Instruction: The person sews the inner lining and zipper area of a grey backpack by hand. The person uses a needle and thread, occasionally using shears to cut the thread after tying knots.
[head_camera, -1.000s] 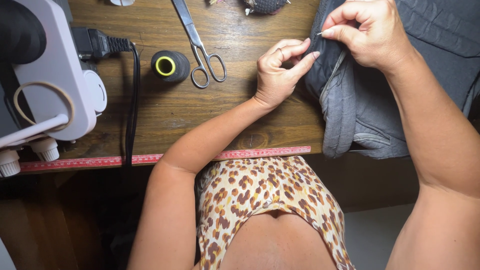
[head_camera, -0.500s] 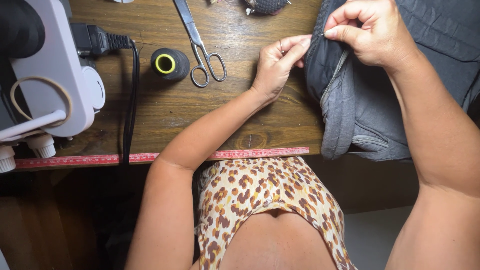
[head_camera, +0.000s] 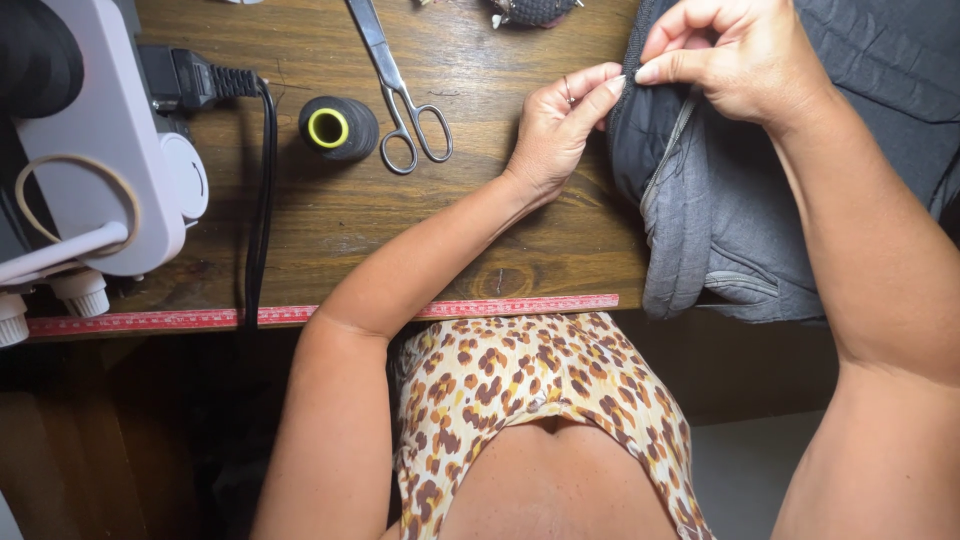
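- Head view looks straight down on a wooden table (head_camera: 330, 230) where a person works at a folded grey garment (head_camera: 740, 220), which lies on the right part of the table with its lower fold hanging over the near edge.
- Left hand (head_camera: 555, 125) rests at the garment's left edge; its fingers (head_camera: 590, 85) are curled and closed on the cloth edge, thumb against forefinger.
- Right hand (head_camera: 735, 60) sits on top of the garment, just beside the left, fingers pinched shut on the same edge; whether a needle or pin sits between them is too small to tell.
- Judged from the two pinches meeting at one spot, the step in hand looks like fine work on the seam or hem at that edge, such as folding, pinning or hand stitching.
- Any further move there would call for a steady left-hand hold so the cloth stays taut, and small, careful motion from the right so the fold does not slip.
- Scissors (head_camera: 400, 95) lie closed-looking near the left hand, handles toward the person, with a black spool of thread (head_camera: 338, 128) just beside them.
- White sewing machine (head_camera: 95, 150) stands at the far left, its black power cord (head_camera: 262, 200) running down toward the table edge.
- Red measuring tape (head_camera: 300, 314) runs along the near edge of the table.
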